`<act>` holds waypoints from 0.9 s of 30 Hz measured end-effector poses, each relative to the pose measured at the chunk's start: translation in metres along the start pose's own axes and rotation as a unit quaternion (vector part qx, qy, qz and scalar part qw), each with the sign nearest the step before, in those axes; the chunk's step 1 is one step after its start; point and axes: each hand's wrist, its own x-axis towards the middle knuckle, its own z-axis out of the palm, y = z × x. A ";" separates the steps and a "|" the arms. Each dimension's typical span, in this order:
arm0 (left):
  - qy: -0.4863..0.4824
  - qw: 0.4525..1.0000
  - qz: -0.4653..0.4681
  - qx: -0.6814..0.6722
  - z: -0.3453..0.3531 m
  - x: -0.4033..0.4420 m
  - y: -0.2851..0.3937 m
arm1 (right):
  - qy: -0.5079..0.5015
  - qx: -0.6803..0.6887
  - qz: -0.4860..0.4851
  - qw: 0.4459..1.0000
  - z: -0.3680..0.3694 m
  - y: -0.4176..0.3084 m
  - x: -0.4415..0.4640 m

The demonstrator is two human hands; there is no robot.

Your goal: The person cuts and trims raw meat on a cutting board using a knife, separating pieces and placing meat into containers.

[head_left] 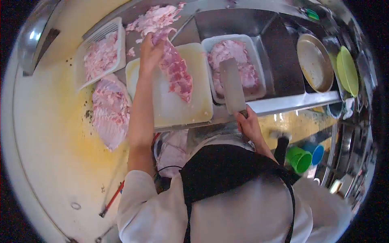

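My left hand (150, 54) grips the upper end of a long strip of raw meat (176, 73), which extends over the white cutting board (170, 111). In my right hand (250, 126) is a cleaver (232, 87), held by its handle with the broad blade pointing away from me. The blade overlaps a white tub (261, 77) of raw meat pieces (229, 50) to the right of the board; whether it touches them I cannot tell. A large slab of raw meat (110, 111) lies left of the board.
A white basket (120, 44) of pale trimmings stands at the upper left. More trimmings (156, 19) lie beyond the board. A metal sink (283, 56) surrounds the tub. To the right are a round pan (315, 62), a green basin (347, 72) and a green bucket (299, 159) lower down.
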 end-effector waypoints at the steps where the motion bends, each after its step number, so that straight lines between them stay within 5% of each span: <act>1: 0.011 0.999 -0.024 -0.021 -0.020 -0.013 0.035 | -0.015 -0.002 -0.001 1.000 -0.002 -0.003 0.005; 10: 0.156 0.977 -0.082 -0.123 -0.071 -0.053 0.162 | -0.134 -0.040 -0.024 0.990 -0.032 -0.021 0.033; 16: 0.193 0.919 -0.110 -0.326 -0.080 -0.042 0.145 | -0.164 -0.045 -0.054 0.984 -0.048 -0.010 0.045; 21: 0.097 0.935 -0.339 -0.021 -0.058 -0.073 -0.060 | -0.182 -0.175 -0.055 0.966 -0.055 -0.014 0.048; 24: 0.160 0.966 -0.180 0.091 -0.046 -0.119 -0.166 | -0.243 -0.195 -0.114 0.943 -0.052 -0.016 0.053; 27: 0.168 0.967 -0.121 0.146 -0.009 -0.171 -0.069 | -0.247 -0.235 -0.244 0.908 -0.029 -0.013 0.062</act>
